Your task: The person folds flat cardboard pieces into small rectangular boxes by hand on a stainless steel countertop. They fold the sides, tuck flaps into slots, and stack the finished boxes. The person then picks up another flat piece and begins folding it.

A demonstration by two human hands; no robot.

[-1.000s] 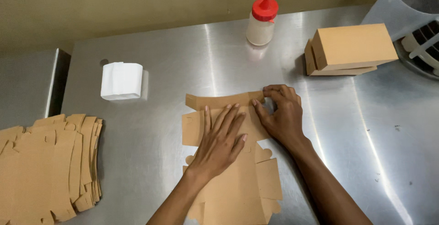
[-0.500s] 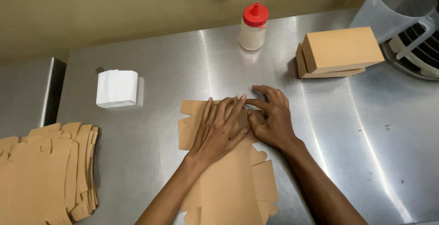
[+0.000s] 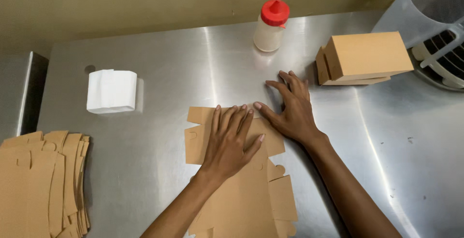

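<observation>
Two hands: both pressed flat, gripping nothing.
Carton blank [image 3: 241,189]: unfolded brown cardboard, long axis front edge to back, top flap toward back wall.
Left hand [image 3: 231,141]: fingers straight, together, on the flap.
Right hand [image 3: 291,110]: fingers spread, on steel bench [image 3: 169,73], thumb touching the blank.

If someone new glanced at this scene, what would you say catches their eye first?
First, the two bare hands at the centre: the left hand pressed flat on a flat brown die-cut cardboard box blank, the right hand spread beside it on the shiny steel table. Next, the red-capped white squeeze bottle at the back. A fanned stack of brown cardboard blanks lies far left.
</observation>
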